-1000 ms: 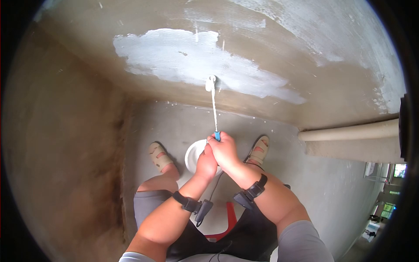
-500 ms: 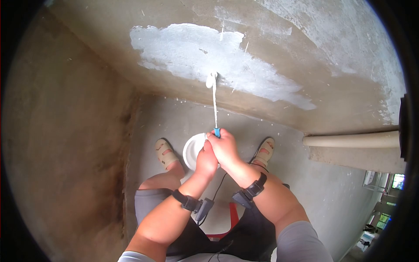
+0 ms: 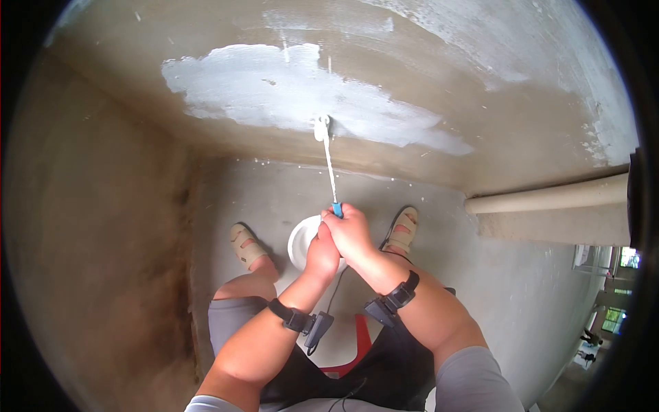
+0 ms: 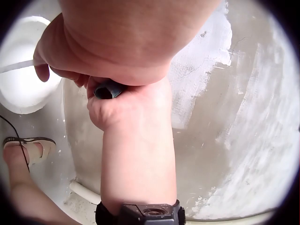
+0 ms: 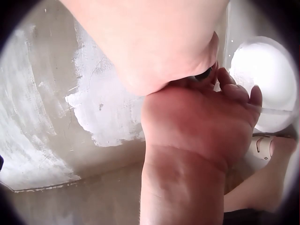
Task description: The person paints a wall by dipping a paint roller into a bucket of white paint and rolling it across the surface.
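Note:
My right hand (image 3: 351,232) grips the blue handle of a small paint roller (image 3: 320,130), whose white-coated rod reaches forward to the wall. The white roller head lies at the lower edge of a wet white patch (image 3: 233,82). In the left wrist view the handle's hollow butt end (image 4: 108,90) pokes out between my two hands. Pressed against the right hand, my left hand (image 3: 322,254) curls its fingers round a thin white strip (image 4: 16,66), which looks like a bucket handle. Below hangs a white bucket (image 3: 292,246), partly hidden by my hands.
A bare brown wall (image 3: 103,240) closes in on the left. A pale pipe (image 3: 549,199) runs along the wall base at right. My sandalled feet (image 3: 248,246) stand either side of the bucket. A red piece (image 3: 362,340), perhaps a stool, shows between my legs.
The roller slid left along the wall patch, then back right to beyond its first spot. The bucket shifted with my hands, and both grips stayed the same.

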